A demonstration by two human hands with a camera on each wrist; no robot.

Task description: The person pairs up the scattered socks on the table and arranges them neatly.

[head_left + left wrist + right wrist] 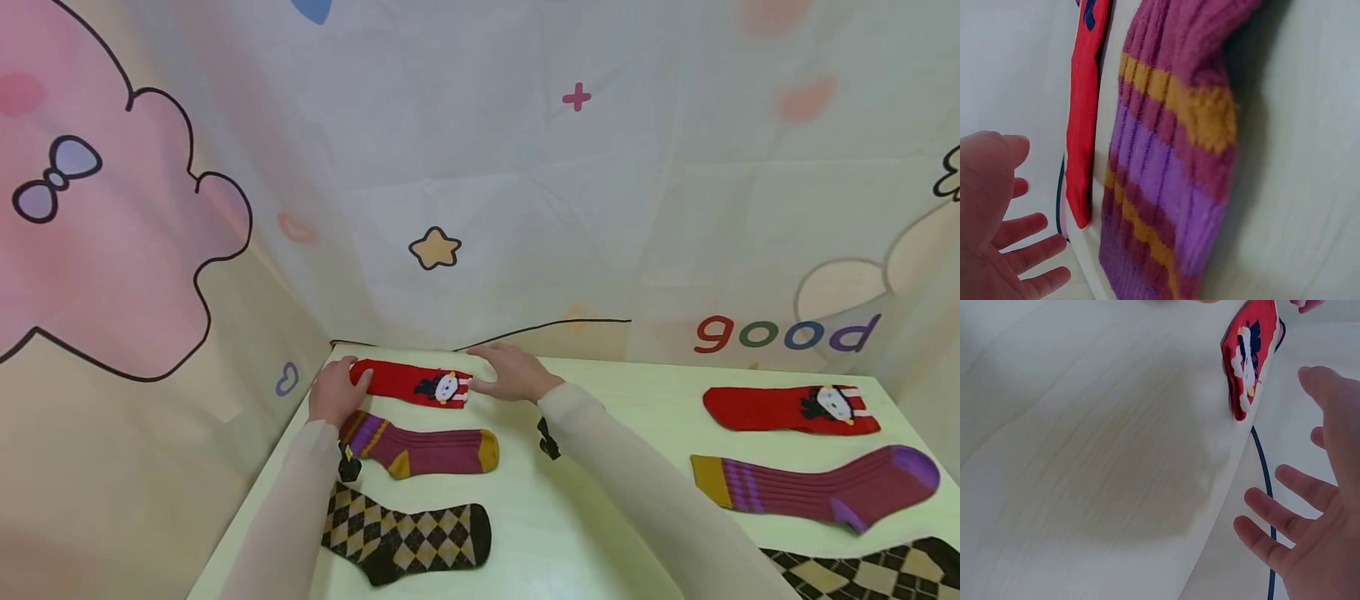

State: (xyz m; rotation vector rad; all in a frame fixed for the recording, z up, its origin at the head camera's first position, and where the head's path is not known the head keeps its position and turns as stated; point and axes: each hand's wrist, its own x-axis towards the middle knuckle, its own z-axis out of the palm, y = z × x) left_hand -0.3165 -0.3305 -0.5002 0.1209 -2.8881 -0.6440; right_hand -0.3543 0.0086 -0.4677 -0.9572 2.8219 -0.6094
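A red sock with a white cartoon face lies flat at the back left of the table. My left hand is by its left end, and the left wrist view shows the fingers spread, apart from the red cloth. By the sock's patterned end is my right hand, its fingers loosely extended and holding nothing. In the right wrist view a gap separates that hand from the sock. Just in front lies a maroon sock with purple and mustard bands, partly behind the left wrist.
Nearest on the left is an argyle sock. Along the right lie another red sock, a maroon sock with a purple toe and an argyle sock, partly cut off. A printed cloth hangs behind the table.
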